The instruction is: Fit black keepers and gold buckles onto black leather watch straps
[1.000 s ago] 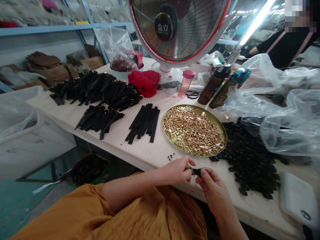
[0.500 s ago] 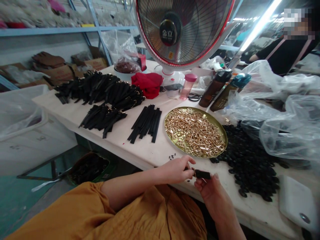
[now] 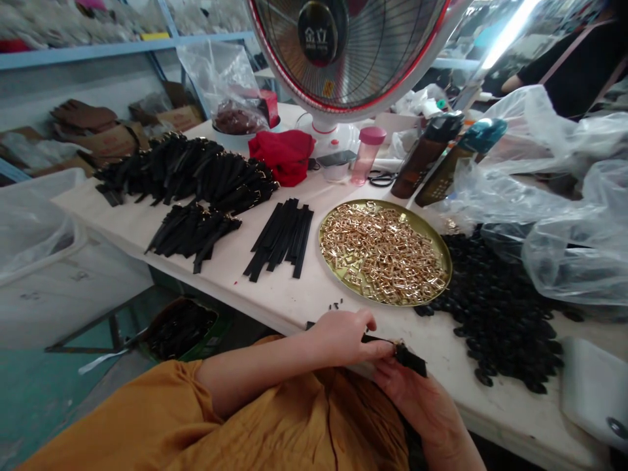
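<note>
The pale table [image 3: 267,307] holds a big fan [image 3: 363,59], a round tray [image 3: 428,227] and, left of it, a bunch of flat black strips [image 3: 282,239]. At the near edge, the left hand [image 3: 346,337] pinches a black strap [image 3: 411,360] between thumb and fingers; the right hand [image 3: 422,405] lies under the strap's end, fingers curled, whether gripping I cannot tell. Small gold buckles [image 3: 385,255] lie heaped in the tray
</note>
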